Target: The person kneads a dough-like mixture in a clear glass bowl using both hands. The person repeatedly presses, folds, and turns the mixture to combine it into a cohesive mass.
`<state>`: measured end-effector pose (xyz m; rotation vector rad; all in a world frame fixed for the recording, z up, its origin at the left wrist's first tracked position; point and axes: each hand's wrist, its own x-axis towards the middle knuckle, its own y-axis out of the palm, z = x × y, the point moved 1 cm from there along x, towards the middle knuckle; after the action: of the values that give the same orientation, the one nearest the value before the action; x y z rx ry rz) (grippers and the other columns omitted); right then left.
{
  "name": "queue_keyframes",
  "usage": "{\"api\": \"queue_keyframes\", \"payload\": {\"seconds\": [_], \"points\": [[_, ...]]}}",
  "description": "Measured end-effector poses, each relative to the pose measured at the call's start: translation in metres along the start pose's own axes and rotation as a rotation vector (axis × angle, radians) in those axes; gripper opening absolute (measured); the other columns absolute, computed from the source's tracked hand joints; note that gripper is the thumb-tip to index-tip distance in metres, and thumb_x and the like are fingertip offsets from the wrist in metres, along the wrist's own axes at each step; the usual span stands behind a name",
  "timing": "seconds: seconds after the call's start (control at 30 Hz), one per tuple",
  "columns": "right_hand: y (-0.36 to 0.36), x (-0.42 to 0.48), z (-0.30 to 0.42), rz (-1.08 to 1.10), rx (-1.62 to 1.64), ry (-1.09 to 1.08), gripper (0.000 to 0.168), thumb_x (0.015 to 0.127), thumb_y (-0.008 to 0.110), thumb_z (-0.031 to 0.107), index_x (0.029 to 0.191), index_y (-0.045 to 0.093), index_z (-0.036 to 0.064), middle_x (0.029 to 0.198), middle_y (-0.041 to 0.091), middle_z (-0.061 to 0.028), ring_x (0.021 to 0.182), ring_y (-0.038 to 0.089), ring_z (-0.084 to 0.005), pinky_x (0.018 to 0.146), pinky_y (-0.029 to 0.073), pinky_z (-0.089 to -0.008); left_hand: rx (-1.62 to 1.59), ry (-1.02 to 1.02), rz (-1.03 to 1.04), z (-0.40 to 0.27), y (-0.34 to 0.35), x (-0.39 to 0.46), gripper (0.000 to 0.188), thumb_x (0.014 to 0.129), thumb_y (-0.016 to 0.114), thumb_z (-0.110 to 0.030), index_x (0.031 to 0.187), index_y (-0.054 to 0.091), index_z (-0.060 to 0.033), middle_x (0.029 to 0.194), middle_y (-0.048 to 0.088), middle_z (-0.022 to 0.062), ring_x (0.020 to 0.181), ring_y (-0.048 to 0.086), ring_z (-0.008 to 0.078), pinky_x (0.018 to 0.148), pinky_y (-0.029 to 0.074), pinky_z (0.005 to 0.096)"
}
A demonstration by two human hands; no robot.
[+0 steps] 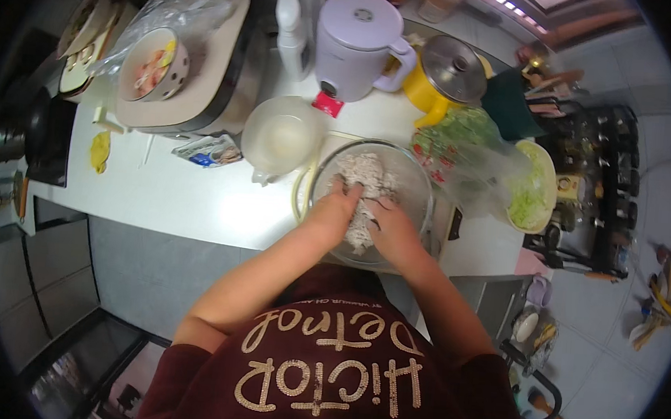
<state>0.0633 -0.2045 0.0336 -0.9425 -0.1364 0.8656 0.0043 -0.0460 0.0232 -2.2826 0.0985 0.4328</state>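
Note:
A clear glass bowl (425, 172) stands near the front edge of the white counter. In it lies a rough, crumbly mass of pale dough (367, 168), with shaggy bits towards the near side. My left hand (335, 209) works into the dough from the left, its fingertips sunk in the mass. From the right, my right hand (395, 228) grips the dough too, dark smudges or bits showing at its fingers. Both thumbs are close together over the bowl's middle. A cream-rimmed board or tray (300, 198) shows partly under the bowl.
Left of the bowl are a translucent measuring jug (259, 128) and a small packet (208, 151). Behind stand a lilac electric kettle (356, 41) and a yellow pot (428, 93). Bagged greens (463, 131) and a bowl of shredded vegetable (532, 191) are right, near a gas stove (594, 181).

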Motion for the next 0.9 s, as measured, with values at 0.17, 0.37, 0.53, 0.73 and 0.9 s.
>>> {"api": "queue_keyframes", "payload": {"seconds": [0.17,0.37,0.53,0.73,0.9], "points": [[-0.006,0.005,0.016,-0.02,-0.045,-0.001,0.033,0.081,0.06,0.01,0.114,0.057,0.005,0.108,0.057,-0.0155,0.1,0.056,-0.0358,0.086,0.046,-0.0412,-0.079,0.235,-0.187,0.008,-0.015,-0.007,0.039,0.078,0.054,0.004,0.116,0.056,-0.0056,0.112,0.057,0.0254,0.085,0.062,0.0421,0.074,0.052,0.0465],[0.002,0.009,0.01,-0.001,-0.082,-0.04,0.027,0.081,0.056,0.008,0.107,0.06,0.003,0.104,0.057,-0.0175,0.1,0.054,-0.0381,0.086,0.046,-0.0422,-0.458,-0.009,-0.637,0.059,-0.071,0.027,0.015,0.073,0.055,0.003,0.086,0.063,0.0027,0.083,0.063,0.0248,0.081,0.062,0.0403,0.071,0.048,0.0434],[0.009,0.01,-0.005,0.027,-0.102,-0.161,0.038,0.077,0.061,0.008,0.112,0.056,-0.007,0.112,0.054,-0.0267,0.103,0.052,-0.044,0.092,0.042,-0.0447,-0.062,-0.364,-0.613,0.168,-0.019,0.115,0.015,0.075,0.055,-0.006,0.082,0.067,0.0001,0.089,0.066,0.0236,0.084,0.064,0.0382,0.079,0.051,0.0477],[0.022,0.016,-0.068,0.116,-0.274,-0.18,0.044,0.086,0.058,0.012,0.126,0.05,-0.003,0.133,0.044,-0.029,0.126,0.04,-0.042,0.105,0.034,-0.0463,-0.252,-0.57,-0.463,0.181,0.005,0.142,0.021,0.072,0.059,-0.002,0.09,0.069,-0.0002,0.094,0.067,0.0236,0.092,0.065,0.0372,0.083,0.052,0.0423],[0.022,0.021,-0.071,0.167,-0.002,-0.15,0.034,0.092,0.057,0.014,0.12,0.056,-0.006,0.128,0.053,-0.0208,0.121,0.05,-0.033,0.098,0.044,-0.0387,-0.331,-0.609,-0.408,0.154,-0.021,0.12,0.02,0.07,0.062,0.001,0.088,0.07,0.0002,0.098,0.066,0.0234,0.096,0.065,0.0353,0.084,0.052,0.0408]]}}
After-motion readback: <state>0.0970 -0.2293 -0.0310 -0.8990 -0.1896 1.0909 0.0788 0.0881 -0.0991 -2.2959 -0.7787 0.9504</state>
